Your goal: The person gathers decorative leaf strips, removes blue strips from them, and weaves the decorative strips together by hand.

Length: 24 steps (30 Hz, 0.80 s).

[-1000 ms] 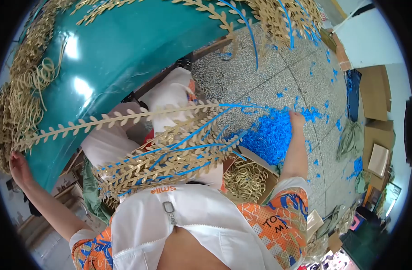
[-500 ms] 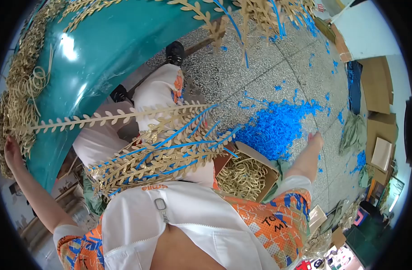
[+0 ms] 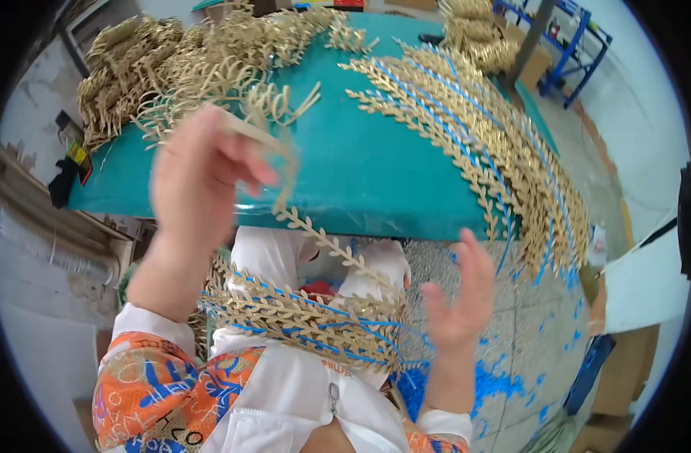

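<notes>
While the left hand (image 3: 196,172) seems to hold a slim gold leathery-looking leaf strip (image 3: 332,245) (blurred above), the wide right hand (image 3: 462,303) would need closing to steady it.

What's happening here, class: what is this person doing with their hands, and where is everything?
A seated person is handling gold leaf-shaped trim. The left hand is raised at the table, with one leaf strand running from about its fingers down toward the lap; blur hides the exact grip. The right hand is open above the floor. More gold-and-blue strips lie across the lap, a long bundle hangs over the table's edge, and blue scraps litter the floor.
</notes>
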Motion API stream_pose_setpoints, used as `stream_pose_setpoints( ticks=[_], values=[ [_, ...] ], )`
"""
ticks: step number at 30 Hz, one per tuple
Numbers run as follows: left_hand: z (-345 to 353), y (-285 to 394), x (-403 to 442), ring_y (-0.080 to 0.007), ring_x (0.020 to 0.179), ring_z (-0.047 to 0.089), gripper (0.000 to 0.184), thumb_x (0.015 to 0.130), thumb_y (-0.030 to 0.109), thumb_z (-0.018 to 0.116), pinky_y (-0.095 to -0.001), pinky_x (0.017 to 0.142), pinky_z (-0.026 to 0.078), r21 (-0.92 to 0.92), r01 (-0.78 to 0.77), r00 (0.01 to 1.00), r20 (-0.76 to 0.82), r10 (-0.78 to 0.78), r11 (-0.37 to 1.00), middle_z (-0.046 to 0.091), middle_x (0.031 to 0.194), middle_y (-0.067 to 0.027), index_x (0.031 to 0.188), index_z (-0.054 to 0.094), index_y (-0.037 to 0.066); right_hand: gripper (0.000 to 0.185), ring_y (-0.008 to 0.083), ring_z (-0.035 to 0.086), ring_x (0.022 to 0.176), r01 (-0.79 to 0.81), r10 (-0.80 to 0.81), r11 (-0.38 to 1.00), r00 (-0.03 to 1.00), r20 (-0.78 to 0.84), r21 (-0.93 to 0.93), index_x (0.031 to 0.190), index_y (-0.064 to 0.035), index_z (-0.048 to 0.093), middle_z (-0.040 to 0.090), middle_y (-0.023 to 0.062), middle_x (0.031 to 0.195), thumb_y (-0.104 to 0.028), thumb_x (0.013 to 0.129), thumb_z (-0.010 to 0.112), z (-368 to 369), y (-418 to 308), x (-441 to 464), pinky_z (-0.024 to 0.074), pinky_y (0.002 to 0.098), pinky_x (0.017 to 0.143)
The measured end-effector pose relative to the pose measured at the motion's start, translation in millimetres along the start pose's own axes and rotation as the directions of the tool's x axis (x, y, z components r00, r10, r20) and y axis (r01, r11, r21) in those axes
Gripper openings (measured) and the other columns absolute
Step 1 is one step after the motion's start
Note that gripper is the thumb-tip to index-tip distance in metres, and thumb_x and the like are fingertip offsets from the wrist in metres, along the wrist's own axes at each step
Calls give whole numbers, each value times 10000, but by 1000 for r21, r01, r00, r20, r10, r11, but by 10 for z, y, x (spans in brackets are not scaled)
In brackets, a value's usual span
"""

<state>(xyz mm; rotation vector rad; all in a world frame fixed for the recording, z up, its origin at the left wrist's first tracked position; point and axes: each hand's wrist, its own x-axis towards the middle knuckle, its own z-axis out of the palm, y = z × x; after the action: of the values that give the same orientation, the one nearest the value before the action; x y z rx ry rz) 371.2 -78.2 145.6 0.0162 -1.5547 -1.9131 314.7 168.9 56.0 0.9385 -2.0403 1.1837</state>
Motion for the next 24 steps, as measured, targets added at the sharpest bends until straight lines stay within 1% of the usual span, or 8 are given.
stream_pose_setpoints(
  ticks=[5, 11, 12, 14, 15, 18, 22, 24],
  values=[
    [149, -194, -298, -108, 546, 481, 183, 877, 122, 436, -233, 476, 371, 16, -147, 947, 291, 136, 989, 526, 644, -62, 766, 521, 3, 415, 332, 536, 921, 125, -87, 925, 989, -119, 360, 1029, 43, 542, 559, 201, 1031, -123, 681, 694, 659, -640, 485, 444, 359, 773],
    [-181, -380, -128, -186, 574, 479, 173, 856, 93, 454, -282, 526, 390, -16, -382, 842, 406, 355, 924, 514, 668, -93, 744, 526, -16, 316, 271, 592, 684, 267, -275, 945, 961, 13, 190, 1010, 75, 532, 597, 184, 913, 33, 707, 612, 837, -604, 373, 487, 286, 591],
    [-259, -455, -72, -198, 585, 487, 169, 854, 93, 457, -281, 538, 398, -43, -371, 838, 415, 354, 928, 519, 678, -96, 748, 530, -16, 260, 251, 591, 655, 78, -79, 970, 997, -5, 231, 989, 75, 539, 595, 193, 909, 24, 737, 571, 849, -579, 360, 488, 280, 584],
    [-489, -708, 211, -202, 699, 533, 202, 867, 129, 422, -282, 616, 426, 142, -259, 940, 265, 215, 955, 567, 807, -115, 822, 551, -20, 211, 231, 589, 626, -109, 113, 960, 994, -2, 257, 968, 75, 545, 593, 201, 905, 15, 766, 531, 834, -576, 456, 489, 274, 576],
    [-563, -837, 400, -236, 753, 542, 209, 856, 154, 445, -294, 662, 429, 342, -191, 981, 99, 167, 920, 577, 839, -122, 857, 558, -21, 205, 206, 583, 604, -209, 292, 825, 953, -80, 526, 968, 68, 540, 583, 212, 939, -26, 789, 506, 794, -609, 555, 481, 257, 546],
    [-828, -1524, 888, -299, 854, 554, 267, 811, 197, 515, -331, 745, 434, 831, -16, 936, -184, 301, 556, 587, 933, -149, 962, 562, -17, 222, 166, 569, 570, -227, 480, 507, 875, -54, 832, 975, 60, 520, 553, 235, 1014, -93, 821, 471, 695, -585, 778, 455, 229, 487],
    [-886, -1836, 1105, -292, 800, 572, 251, 780, 186, 550, -356, 704, 439, 810, 245, 958, -287, -4, 533, 594, 906, -153, 952, 578, 5, 251, 120, 528, 539, -286, 406, 290, 901, 153, 913, 1018, 29, 487, 501, 240, 1117, -141, 835, 468, 692, -421, 967, 396, 196, 425],
    [-797, -1820, 1036, -332, 778, 554, 160, 771, 164, 544, -410, 688, 436, 596, 190, 979, -177, -103, 780, 595, 821, -156, 821, 598, 22, 227, 110, 515, 540, -390, 446, 313, 866, 228, 866, 1008, 5, 498, 505, 220, 1122, -142, 837, 473, 823, -324, 1051, 387, 196, 430]
  ],
)
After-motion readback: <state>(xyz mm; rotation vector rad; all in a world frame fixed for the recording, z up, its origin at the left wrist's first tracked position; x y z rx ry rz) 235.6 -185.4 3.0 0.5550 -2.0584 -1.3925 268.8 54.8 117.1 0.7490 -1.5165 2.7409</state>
